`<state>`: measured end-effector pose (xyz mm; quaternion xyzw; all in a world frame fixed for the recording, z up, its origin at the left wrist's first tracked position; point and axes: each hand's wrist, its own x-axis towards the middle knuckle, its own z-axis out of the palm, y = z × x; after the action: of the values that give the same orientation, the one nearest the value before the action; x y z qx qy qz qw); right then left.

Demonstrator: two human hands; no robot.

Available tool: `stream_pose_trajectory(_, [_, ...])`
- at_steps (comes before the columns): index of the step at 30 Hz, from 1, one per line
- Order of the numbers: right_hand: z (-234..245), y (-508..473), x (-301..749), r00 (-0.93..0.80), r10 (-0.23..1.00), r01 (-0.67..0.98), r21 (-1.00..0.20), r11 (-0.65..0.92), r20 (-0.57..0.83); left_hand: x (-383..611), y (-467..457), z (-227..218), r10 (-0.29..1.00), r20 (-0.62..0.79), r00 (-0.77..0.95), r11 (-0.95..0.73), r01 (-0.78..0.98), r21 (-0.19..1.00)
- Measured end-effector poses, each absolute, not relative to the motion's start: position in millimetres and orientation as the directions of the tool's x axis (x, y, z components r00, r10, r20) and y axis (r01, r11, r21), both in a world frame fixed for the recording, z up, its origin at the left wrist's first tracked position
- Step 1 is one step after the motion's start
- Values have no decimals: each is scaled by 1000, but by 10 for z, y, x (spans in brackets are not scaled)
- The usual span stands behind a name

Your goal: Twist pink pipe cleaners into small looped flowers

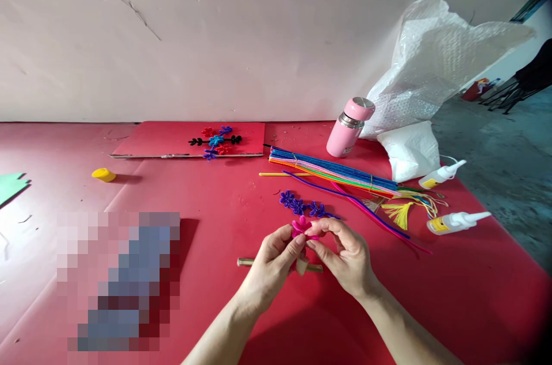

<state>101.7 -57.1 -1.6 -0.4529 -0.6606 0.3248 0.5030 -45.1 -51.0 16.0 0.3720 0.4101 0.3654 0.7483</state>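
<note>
Both my hands meet over the red table point(224, 296) near its front. My left hand point(271, 264) and my right hand point(347, 256) are closed in a pinch on a small pink pipe-cleaner flower point(301, 227) held between the fingertips. Just beyond the flower lie purple pipe-cleaner flowers point(302, 205) on a purple stem. A thin wooden stick point(248, 262) lies on the table under my hands, partly hidden by them.
A bundle of coloured pipe cleaners point(332, 172) lies to the right, with a pink flask point(350, 126), two glue bottles point(457, 221), a yellow tassel point(399, 212) and a white plastic bag point(431, 60). A red board point(150, 138) bears finished flowers point(215, 141). A yellow cap point(103, 175) sits left.
</note>
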Motion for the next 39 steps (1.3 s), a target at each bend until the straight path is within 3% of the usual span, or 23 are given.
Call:
stream_pose_trajectory(8, [15,-569,1030,-129,967,216,-946,243,219,-448,-512,123,916,-259,306,299,-91,950])
stream_pose_trajectory(13, [-16,-555,1040,-81,984,160,-972,169,158,-444,-501,140,878,-328,348,385,-107,917])
stream_pose_trajectory(22, [25,-548,1045,-65,987,63,-986,151,147,-416,-509,90,910,-322,261,364,-135,922])
stream_pose_trajectory(39, [55,-547,1037,-96,987,123,-982,144,133,-389,-531,61,944,-283,167,305,-125,944])
